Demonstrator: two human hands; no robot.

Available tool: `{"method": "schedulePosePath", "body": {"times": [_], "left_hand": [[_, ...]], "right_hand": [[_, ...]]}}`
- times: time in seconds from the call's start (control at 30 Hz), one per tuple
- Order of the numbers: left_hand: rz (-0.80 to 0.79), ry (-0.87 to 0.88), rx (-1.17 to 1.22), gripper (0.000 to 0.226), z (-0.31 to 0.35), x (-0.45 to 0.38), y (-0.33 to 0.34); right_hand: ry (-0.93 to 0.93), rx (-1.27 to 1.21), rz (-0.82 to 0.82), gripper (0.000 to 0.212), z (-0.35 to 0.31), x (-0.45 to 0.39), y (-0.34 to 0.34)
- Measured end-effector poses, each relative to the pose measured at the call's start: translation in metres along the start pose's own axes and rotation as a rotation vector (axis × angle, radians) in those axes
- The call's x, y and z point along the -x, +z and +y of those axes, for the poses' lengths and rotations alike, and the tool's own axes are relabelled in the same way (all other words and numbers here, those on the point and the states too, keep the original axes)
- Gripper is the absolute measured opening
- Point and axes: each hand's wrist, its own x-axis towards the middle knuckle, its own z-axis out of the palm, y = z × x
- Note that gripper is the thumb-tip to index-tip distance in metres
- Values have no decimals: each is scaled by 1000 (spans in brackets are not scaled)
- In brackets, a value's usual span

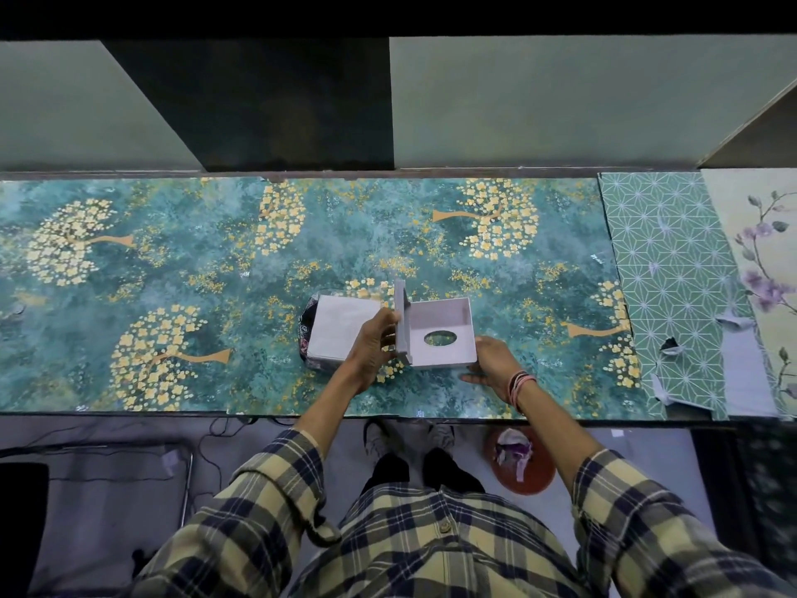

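Note:
A white tissue box (444,315) with an oval hole lies open on the teal flowered table cover (215,274). Its grey-white end panel (401,304) stands upright at the box's left side. My left hand (373,345) grips this panel with curled fingers. My right hand (491,364) rests against the box's front right corner, fingers stretched flat along the table. Left of the panel lies a white stack of tissues (338,330) on a dark floral packet (306,323), partly hidden by my left hand.
A green geometric sheet (673,274) and a pale floral sheet (763,261) cover the table's right end, with torn grey scraps (733,321). On the floor stand a red bin (522,468) with scraps and a chair (108,494) to the left.

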Motion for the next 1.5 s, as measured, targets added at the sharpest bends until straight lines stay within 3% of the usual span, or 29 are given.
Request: {"method": "schedulePosePath", "body": {"times": [0.2, 0.33, 0.37, 0.43, 0.53, 0.6, 0.67, 0.73, 0.83, 0.9, 1.03, 1.2, 1.3, 1.4, 1.5], "left_hand": [[-3, -12, 16, 52, -1, 4, 1], [6, -8, 150, 77, 2, 2, -7], [-2, -9, 208, 80, 4, 0, -10], [-25, -14, 330, 73, 14, -5, -13], [17, -23, 402, 61, 31, -12, -7], [77, -5, 325, 47, 42, -17, -3], [162, 20, 203, 38, 51, -21, -9], [321, 67, 36, 33, 53, -22, -25], [535, 144, -232, 20, 40, -19, -57], [621, 136, -371, 27, 29, -17, -75], [652, 67, -545, 16, 15, -17, -98], [572, -9, -606, 42, 14, -16, -106], [512, -128, -612, 33, 13, -28, -114], [459, -191, -577, 43, 17, -36, -116], [439, -265, -584, 44, 23, -43, -116]], "right_hand": [[-11, 69, 16, 19, 9, -15, -5], [-321, 356, 404, 39, -3, -14, -12], [-404, 348, 425, 36, -10, -10, -11], [-431, 207, 226, 26, -32, -2, -2], [-285, 112, -222, 35, -63, 3, 17], [-274, 79, -295, 28, -79, -1, 25], [-289, 15, -238, 17, -93, -12, 27], [-297, 31, -76, 12, -106, -25, 28], [-267, 140, 146, 28, -117, -47, 29], [-225, 281, 203, 25, -117, -63, 28], [-173, 480, 249, 20, -110, -92, 24], [-122, 718, 375, 29, -122, -77, 32], [-291, 848, 484, 34, -117, -54, 59], [-508, 840, 240, 29, -98, -25, 107], [-523, 1009, -74, 33, -73, -11, 146]]}}
